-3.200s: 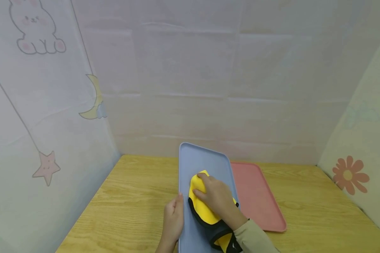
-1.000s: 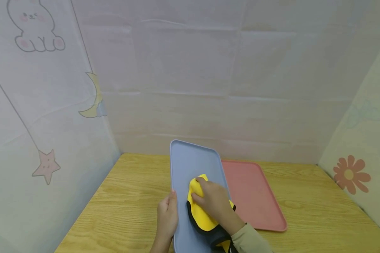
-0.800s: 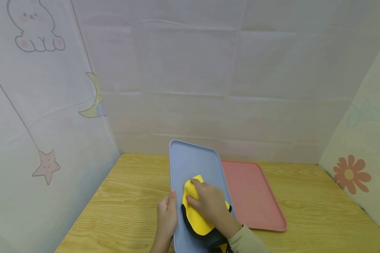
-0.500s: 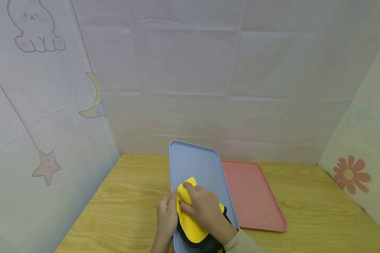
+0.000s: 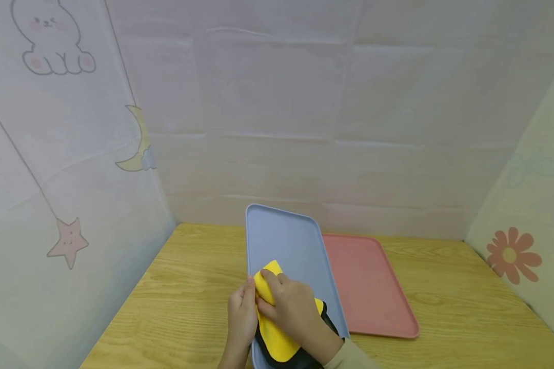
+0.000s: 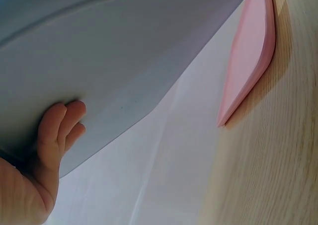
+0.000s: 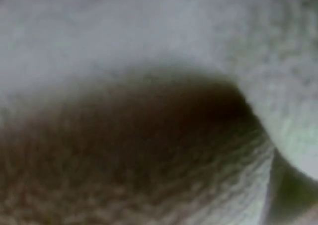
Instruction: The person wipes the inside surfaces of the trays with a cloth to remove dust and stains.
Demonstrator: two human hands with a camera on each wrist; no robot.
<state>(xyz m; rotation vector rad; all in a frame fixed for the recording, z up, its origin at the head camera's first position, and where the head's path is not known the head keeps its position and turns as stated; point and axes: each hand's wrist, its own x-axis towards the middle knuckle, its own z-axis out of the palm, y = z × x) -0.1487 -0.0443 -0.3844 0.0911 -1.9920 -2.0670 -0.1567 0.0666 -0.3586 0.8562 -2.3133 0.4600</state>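
Observation:
A blue rectangular tray (image 5: 286, 236) is held tilted up off the table, its inner face toward me. My left hand (image 5: 242, 312) grips its left edge, thumb at the rim; in the left wrist view the fingers (image 6: 72, 116) curl against the tray's underside (image 6: 109, 76). With my right hand (image 5: 293, 310) I hold a yellow cloth with black edging (image 5: 277, 338) bunched against the tray's face, near the left rim beside my left thumb. Fabric filling the right wrist view is blurred and hides the hand there.
A pink tray (image 5: 369, 287) lies on the wooden table (image 5: 180, 297), behind and right of the blue one, partly overlapped by it in the head view. Pale printed sheets (image 5: 268, 102) stand as walls at the back and both sides.
Over the last second my right hand has slid the cloth leftward and slightly down across the blue tray to its left rim. The left hand keeps its grip, nearly still.

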